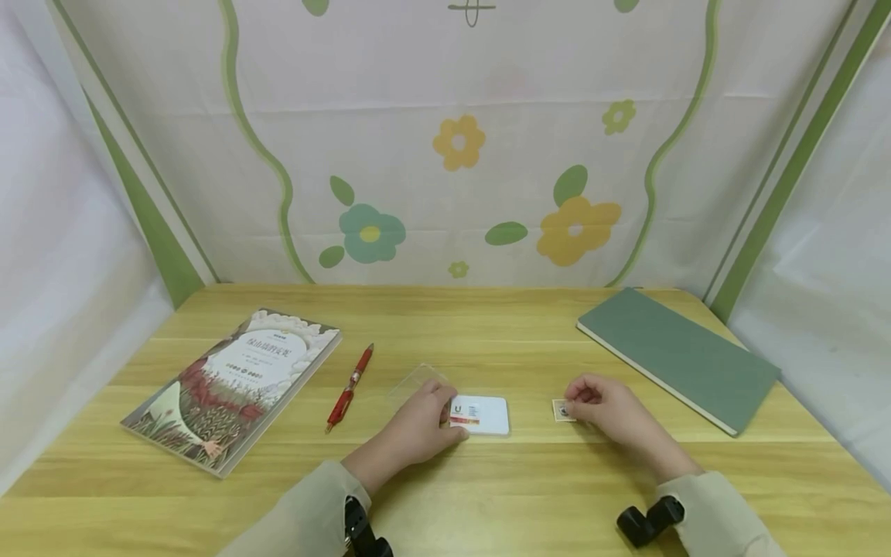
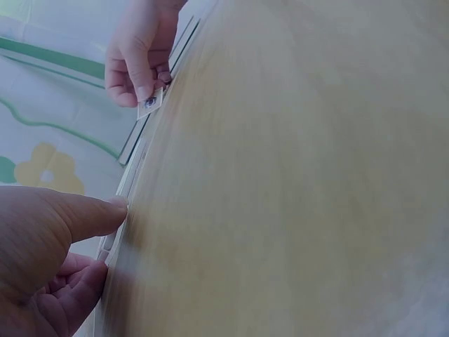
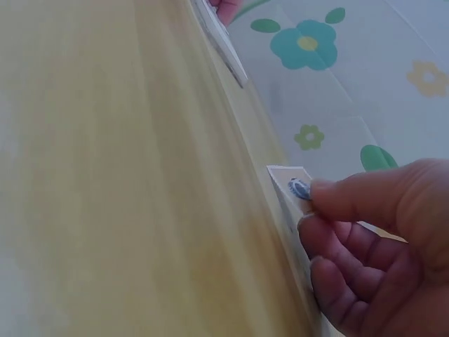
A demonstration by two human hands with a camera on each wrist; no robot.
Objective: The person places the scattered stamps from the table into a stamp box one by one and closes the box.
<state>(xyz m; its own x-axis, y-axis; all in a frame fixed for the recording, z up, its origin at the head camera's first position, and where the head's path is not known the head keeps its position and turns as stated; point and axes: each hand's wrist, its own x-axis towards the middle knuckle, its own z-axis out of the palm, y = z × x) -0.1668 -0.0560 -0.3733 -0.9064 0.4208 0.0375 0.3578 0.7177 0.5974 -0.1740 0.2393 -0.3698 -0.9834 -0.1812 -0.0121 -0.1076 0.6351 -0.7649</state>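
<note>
Closest in the right wrist view, the right hand [image 3: 382, 246] pinched a small picture card [image 3: 287, 174] between thumb and fingers, tilted near the tabletop [image 1: 487, 503]. The left hand [image 1: 425, 418] gripped the left end of a flat white case [image 1: 491, 418], well apart from that card. A clear rectangular piece [image 1: 411, 381] lay just behind the left hand. Farther out, 1 red pen [image 1: 348, 393] and 1 illustrated book [image 1: 237, 387] lay left, 1 green notebook [image 1: 678, 360] right.

Left hand [image 2: 49, 242] and right hand [image 2: 140, 56] at a wood-grained surface [image 2: 280, 168].
The right hand pinched a small printed card [image 2: 149, 105]; the nearer left hand gripped a thin pale object [image 2: 106, 247], mostly hidden. A yellow flower [image 2: 62, 172] showed behind.
</note>
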